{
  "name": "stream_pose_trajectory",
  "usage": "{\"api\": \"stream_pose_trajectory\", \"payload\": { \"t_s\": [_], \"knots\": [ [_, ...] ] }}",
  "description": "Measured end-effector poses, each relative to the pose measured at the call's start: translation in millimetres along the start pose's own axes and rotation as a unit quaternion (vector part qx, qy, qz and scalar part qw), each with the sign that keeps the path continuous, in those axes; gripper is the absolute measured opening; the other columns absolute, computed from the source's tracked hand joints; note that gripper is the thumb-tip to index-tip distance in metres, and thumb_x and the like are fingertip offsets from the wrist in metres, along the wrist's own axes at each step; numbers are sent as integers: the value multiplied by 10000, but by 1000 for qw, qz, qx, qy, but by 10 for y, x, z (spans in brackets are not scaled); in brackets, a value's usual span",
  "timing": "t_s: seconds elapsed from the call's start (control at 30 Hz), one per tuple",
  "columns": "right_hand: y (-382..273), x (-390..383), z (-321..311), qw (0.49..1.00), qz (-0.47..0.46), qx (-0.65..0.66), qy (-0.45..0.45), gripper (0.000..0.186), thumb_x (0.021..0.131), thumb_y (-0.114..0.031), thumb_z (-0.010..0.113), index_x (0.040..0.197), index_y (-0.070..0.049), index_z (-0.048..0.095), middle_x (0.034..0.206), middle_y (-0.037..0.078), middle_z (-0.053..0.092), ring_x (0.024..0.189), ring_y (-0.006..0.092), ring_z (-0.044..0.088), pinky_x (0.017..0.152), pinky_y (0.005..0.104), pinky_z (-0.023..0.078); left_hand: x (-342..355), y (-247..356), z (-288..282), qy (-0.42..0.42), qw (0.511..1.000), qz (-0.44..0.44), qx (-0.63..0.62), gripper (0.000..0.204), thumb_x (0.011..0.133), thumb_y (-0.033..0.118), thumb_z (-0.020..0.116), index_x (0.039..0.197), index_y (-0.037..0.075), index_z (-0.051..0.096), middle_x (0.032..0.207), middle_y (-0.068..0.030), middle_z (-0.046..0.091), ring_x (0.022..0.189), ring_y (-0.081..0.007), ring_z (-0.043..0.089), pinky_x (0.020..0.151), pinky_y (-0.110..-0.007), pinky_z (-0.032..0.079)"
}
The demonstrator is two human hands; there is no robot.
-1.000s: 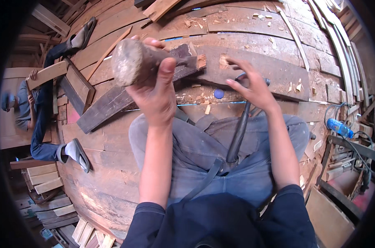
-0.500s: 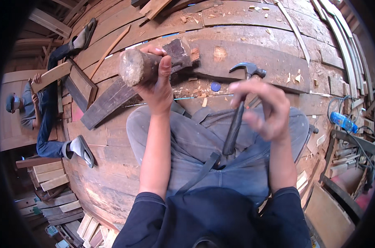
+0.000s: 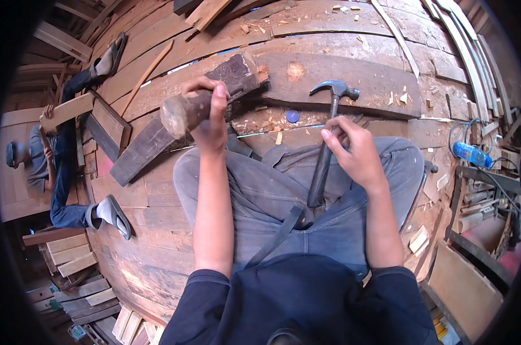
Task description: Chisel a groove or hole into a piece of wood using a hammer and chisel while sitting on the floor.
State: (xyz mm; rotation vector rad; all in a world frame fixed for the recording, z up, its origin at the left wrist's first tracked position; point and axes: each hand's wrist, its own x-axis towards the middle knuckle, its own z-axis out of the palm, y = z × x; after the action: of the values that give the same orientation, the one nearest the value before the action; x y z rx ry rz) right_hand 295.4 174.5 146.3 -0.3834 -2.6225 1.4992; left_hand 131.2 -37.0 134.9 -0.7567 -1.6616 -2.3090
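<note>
My left hand (image 3: pixel 211 121) is closed round a thick wooden mallet (image 3: pixel 180 114), its worn round end tilted toward me. Behind it, a dark wooden block (image 3: pixel 233 73) with a splintered end rests by the boards. A claw hammer (image 3: pixel 322 167) lies with its dark handle on my lap and its head over a brown plank (image 3: pixel 381 95). Curled fingers and a bent thumb bring my right hand (image 3: pixel 355 146) over the hammer's handle. Whether it touches the handle, or pinches something small, I cannot make out.
At the left, another person (image 3: pixel 39 152) sits holding a wooden piece (image 3: pixel 69 111). A long dark beam (image 3: pixel 142 150) lies on the plank floor. A blue cap (image 3: pixel 292 117) and wood chips lie ahead; a blue-labelled bottle (image 3: pixel 472 155) and timber stand at the right.
My right hand has come down and inward to the hammer's handle, its fingers curling. My left hand and the mallet have shifted slightly lower, and the view has moved a little.
</note>
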Motion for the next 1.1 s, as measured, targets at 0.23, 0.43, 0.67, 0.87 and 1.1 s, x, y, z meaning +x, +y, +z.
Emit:
{"api": "stream_pose_trajectory", "payload": {
  "t_s": [0.23, 0.43, 0.67, 0.87, 1.1],
  "knots": [
    [524, 175, 364, 974, 119, -190, -33, 619, 832, -451, 679, 1083, 63, 441, 865, 293, 633, 873, 442, 630, 758, 491, 513, -232, 56, 241, -15, 983, 47, 178, 199, 865, 38, 648, 922, 66, 459, 844, -58, 563, 775, -136, 527, 755, -278, 445],
    [767, 136, 546, 973, 142, -182, -17, 615, 807, -283, 704, 1178, 30, 328, 882, 309, 633, 874, 465, 625, 764, 510, 510, -184, -39, 88, -12, 990, 84, 110, 202, 862, -24, 598, 968, 49, 442, 790, -55, 514, 760, -153, 513, 723, -282, 443],
    [821, 182, 541, 982, 134, -136, -3, 563, 785, -225, 708, 1130, -6, 321, 846, 275, 634, 870, 454, 624, 752, 517, 496, 72, -35, 120, 0, 982, 44, 182, 207, 872, 26, 628, 987, 50, 458, 833, -56, 540, 734, -119, 528, 685, -250, 450],
    [801, 171, 476, 986, 133, -100, 2, 527, 773, -185, 712, 1089, -23, 323, 813, 255, 622, 873, 444, 621, 741, 517, 478, 807, 34, 403, -39, 991, 9, 131, 131, 815, 45, 708, 780, 28, 583, 698, 24, 570, 607, -70, 537, 592, -219, 448],
    [792, 170, 492, 986, 136, -101, -7, 510, 774, -182, 714, 1059, -31, 318, 830, 250, 616, 871, 453, 612, 737, 518, 476, 944, -238, 297, -16, 996, -57, 72, 102, 832, 47, 680, 805, 17, 587, 704, -25, 596, 634, -101, 559, 612, -239, 446]
  ]
}}
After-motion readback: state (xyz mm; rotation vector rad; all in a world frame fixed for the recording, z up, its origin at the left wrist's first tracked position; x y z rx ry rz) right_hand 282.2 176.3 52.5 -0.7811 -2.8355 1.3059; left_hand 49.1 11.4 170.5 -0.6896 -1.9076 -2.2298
